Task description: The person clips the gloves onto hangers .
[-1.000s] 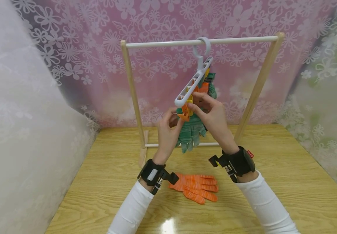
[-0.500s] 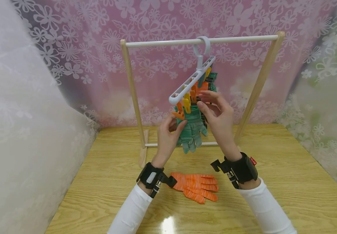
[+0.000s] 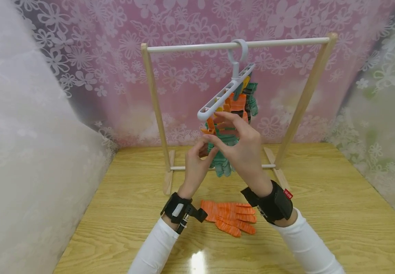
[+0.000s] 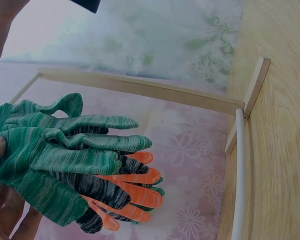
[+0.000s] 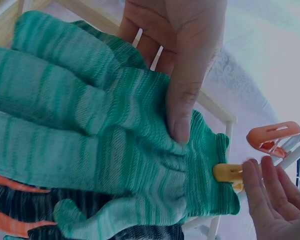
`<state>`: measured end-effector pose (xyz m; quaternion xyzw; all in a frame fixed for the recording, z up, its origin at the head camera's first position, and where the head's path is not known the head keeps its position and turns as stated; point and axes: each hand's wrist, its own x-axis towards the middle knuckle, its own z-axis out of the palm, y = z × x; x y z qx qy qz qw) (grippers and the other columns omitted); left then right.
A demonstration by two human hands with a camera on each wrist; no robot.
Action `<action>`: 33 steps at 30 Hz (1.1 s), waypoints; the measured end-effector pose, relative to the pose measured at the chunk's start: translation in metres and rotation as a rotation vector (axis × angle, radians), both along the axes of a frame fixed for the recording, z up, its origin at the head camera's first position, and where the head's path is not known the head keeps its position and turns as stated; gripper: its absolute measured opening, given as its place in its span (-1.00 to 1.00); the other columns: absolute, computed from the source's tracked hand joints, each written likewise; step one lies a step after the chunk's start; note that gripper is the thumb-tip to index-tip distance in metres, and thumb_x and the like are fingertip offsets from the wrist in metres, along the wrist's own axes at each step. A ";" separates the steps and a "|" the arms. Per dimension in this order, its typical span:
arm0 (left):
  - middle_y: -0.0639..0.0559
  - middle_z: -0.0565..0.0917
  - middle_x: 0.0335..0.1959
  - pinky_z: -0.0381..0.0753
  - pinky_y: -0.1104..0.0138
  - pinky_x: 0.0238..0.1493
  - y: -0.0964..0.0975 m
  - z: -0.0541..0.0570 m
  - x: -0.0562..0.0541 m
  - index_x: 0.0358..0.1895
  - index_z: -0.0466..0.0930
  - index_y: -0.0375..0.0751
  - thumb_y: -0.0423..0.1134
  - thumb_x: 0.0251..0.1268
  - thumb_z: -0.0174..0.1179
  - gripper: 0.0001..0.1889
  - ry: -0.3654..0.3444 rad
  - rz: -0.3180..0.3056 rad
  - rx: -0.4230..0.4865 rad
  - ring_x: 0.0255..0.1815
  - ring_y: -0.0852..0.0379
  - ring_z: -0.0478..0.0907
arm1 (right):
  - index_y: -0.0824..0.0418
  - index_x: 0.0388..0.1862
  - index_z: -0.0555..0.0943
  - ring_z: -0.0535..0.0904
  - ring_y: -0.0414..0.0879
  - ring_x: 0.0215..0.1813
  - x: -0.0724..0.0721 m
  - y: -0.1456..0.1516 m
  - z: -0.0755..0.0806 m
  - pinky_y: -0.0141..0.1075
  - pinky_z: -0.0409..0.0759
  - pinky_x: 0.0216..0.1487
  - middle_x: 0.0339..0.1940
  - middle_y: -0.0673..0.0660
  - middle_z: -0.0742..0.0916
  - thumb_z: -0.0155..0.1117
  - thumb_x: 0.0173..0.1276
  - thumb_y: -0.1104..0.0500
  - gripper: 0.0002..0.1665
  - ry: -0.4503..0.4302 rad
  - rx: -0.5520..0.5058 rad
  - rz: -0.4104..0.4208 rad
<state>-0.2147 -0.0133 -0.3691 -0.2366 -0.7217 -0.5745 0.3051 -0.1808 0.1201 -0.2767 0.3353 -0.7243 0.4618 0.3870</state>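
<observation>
My left hand (image 3: 197,163) pinches the cuff of a green striped knit glove (image 5: 125,135), thumb on the near face and fingers behind. A yellow clothespin (image 5: 226,173) of the grey hanger (image 3: 224,93) bites the cuff's edge. My right hand (image 3: 245,148) reaches in at the hanger's near end. Its fingers (image 5: 257,185) lie against the yellow clothespin, while its thumb stays spread apart on the other side of an orange clothespin (image 5: 274,136). Behind the green glove, orange and black gloves (image 4: 135,197) hang in a row.
The hanger hooks over the white bar (image 3: 190,47) of a wooden rack (image 3: 154,110). On the wood-grain table (image 3: 115,228), an orange glove (image 3: 228,217) lies flat below my hands. Flowered curtains (image 3: 190,19) stand behind and at the sides.
My right hand has let go of the yellow clothespin, drawn back right, then come forward left to the orange clothespin. The hanger's near end has swung slightly left. My left hand stays at the cuff.
</observation>
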 end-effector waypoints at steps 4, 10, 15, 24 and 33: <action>-0.23 0.75 -0.25 0.75 0.21 -0.11 -0.003 -0.002 0.000 0.08 0.66 -0.33 -0.38 0.37 0.32 -0.73 0.011 -0.010 -0.013 -0.25 -0.13 0.73 | 0.31 0.20 0.62 0.75 -0.01 -0.11 -0.002 -0.006 0.003 -0.26 0.75 -0.14 0.03 0.20 0.76 0.61 0.15 0.22 -0.37 -0.054 0.008 -0.009; -0.12 0.44 -0.62 0.75 0.26 -0.17 -0.003 -0.006 -0.001 0.16 0.65 -0.30 -0.36 0.38 0.32 -0.68 0.012 -0.013 -0.047 -0.38 -0.07 0.69 | 0.31 0.13 0.67 0.78 -0.01 -0.26 -0.005 -0.008 0.005 -0.25 0.76 -0.25 -0.07 0.21 0.80 0.58 0.20 0.22 -0.48 -0.046 0.035 -0.029; -0.14 0.68 -0.42 0.74 0.31 -0.15 -0.008 -0.011 0.001 0.10 0.67 -0.28 -0.32 0.38 0.33 -0.72 -0.038 -0.015 -0.079 -0.31 -0.01 0.74 | 0.34 0.12 0.68 0.78 0.00 -0.27 -0.004 -0.008 0.006 -0.24 0.77 -0.26 -0.04 0.23 0.79 0.57 0.19 0.25 -0.49 -0.045 0.028 -0.006; -0.08 0.59 -0.51 0.39 0.45 -0.39 -0.020 -0.030 0.001 -0.15 0.66 -0.20 -0.22 0.35 0.37 -0.84 -0.103 -0.026 -0.203 -0.51 0.19 0.44 | 0.32 0.14 0.69 0.78 -0.02 -0.25 -0.005 -0.005 0.006 -0.26 0.77 -0.27 -0.08 0.21 0.79 0.55 0.23 0.25 -0.51 -0.048 0.029 0.020; -0.04 0.78 -0.15 0.73 0.35 -0.11 -0.033 -0.052 0.006 0.03 0.69 -0.18 -0.16 0.37 0.36 -0.73 -0.329 -0.113 -0.367 -0.18 0.04 0.76 | 0.32 0.12 0.69 0.77 -0.02 -0.27 -0.006 -0.005 0.006 -0.26 0.77 -0.28 -0.11 0.21 0.78 0.57 0.20 0.25 -0.50 -0.037 0.024 0.018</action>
